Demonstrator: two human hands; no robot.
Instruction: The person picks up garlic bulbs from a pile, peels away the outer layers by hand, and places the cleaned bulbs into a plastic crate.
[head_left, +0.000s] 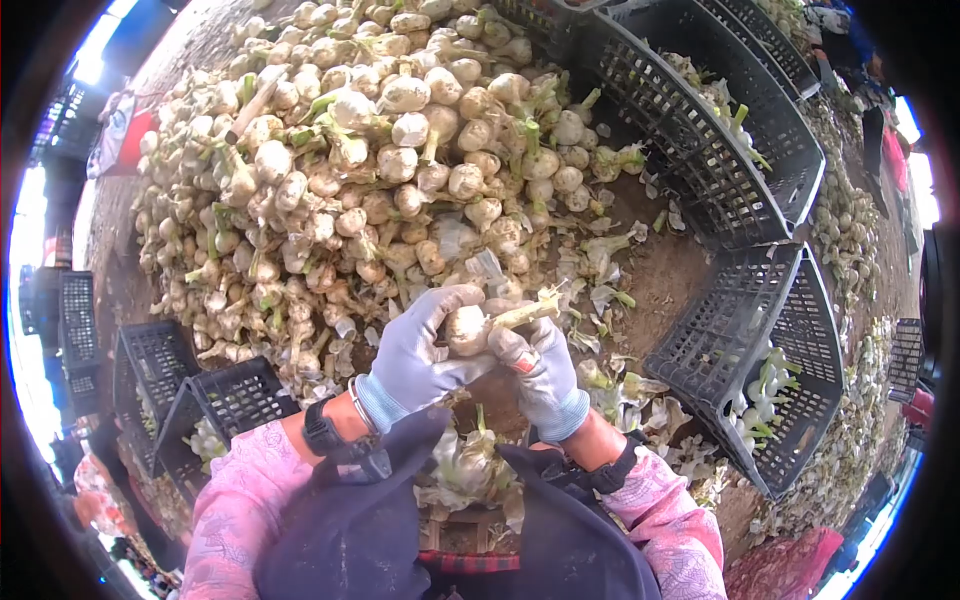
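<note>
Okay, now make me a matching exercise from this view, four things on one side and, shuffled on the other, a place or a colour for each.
Things:
1. Held bulb
2. Heap of bulbs
3. Sleeves
4. Crates

Places and colours:
A. Pink, patterned
B. Between the left hand and the right hand
C. Black, with openings in the sides
D. Piled up ahead of the person

Right pairs: 1-B, 2-D, 3-A, 4-C
</note>
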